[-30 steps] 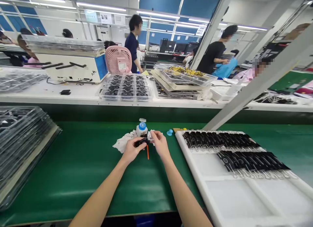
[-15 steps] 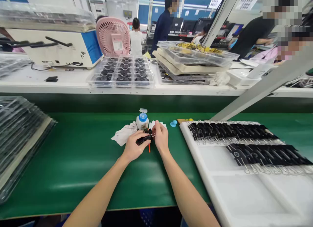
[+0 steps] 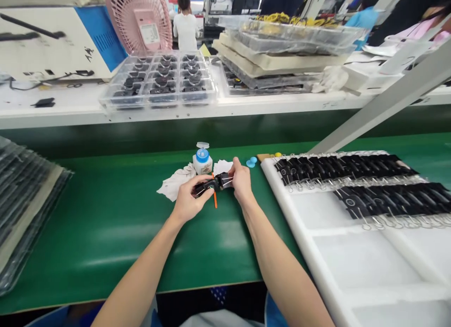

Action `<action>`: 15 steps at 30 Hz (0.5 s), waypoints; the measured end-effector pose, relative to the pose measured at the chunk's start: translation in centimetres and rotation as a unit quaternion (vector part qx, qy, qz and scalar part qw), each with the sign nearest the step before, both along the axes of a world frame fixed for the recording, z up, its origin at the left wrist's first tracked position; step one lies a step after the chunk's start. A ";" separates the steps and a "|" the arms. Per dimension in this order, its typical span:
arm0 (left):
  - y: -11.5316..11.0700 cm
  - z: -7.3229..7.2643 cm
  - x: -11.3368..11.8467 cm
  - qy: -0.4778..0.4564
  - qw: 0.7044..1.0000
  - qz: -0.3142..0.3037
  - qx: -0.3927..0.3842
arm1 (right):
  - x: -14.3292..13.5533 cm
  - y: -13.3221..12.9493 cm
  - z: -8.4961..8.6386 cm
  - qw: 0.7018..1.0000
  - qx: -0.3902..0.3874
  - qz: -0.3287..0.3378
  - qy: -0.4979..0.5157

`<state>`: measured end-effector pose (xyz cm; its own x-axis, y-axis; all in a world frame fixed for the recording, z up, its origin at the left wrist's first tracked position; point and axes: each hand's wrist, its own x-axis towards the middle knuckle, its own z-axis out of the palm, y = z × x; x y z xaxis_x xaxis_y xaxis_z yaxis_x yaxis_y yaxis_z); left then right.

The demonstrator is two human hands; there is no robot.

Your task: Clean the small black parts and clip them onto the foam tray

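My left hand (image 3: 192, 198) is closed around a small black part (image 3: 201, 188), which lies between its thumb and fingers. Beside it, my right hand (image 3: 241, 180) pinches the wire handles of a black binder clip (image 3: 224, 180). The clip's body meets the right end of the black part; whether its jaws grip the part, I cannot tell. Beneath the hands an orange stick (image 3: 215, 200) shows. Just beyond stands a white bottle (image 3: 202, 165) with a blue top and raised lid, between a crumpled white cloth (image 3: 174, 182) and white paper (image 3: 221, 166).
On the right, a white tray (image 3: 299, 233) holds rows of black parts (image 3: 352, 169) with binder clips. Clear trays (image 3: 24, 200) are stacked at left. Blue round pieces (image 3: 251, 161) lie near the tray. A shelf (image 3: 225, 106) carries boxes and a pink fan (image 3: 141, 24).
My right hand has drawn slightly away from my left, and the binder clip between them shows more plainly. The head view has tilted down and come closer to the shelf.
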<state>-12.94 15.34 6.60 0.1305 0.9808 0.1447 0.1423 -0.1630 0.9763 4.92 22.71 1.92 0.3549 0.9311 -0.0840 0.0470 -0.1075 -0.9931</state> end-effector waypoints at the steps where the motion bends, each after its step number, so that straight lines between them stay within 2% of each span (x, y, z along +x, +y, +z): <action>1: 0.0 0.0 0.0 -0.001 1.000 -0.001 -0.003 | -0.1 -0.1 0.1 1.000 -0.013 0.012 0.001; 4: 0.2 -0.1 0.1 0.022 1.000 -0.012 0.008 | 0.0 -0.5 0.7 0.999 -0.027 0.035 -0.020; 11: 0.4 0.0 -0.3 0.039 0.998 -0.041 0.010 | 0.5 -1.7 2.9 0.995 -0.012 0.029 -0.090; 15: 0.5 -0.1 -0.4 0.058 0.997 -0.055 0.010 | -0.1 -2.1 3.5 0.992 -0.023 0.038 -0.115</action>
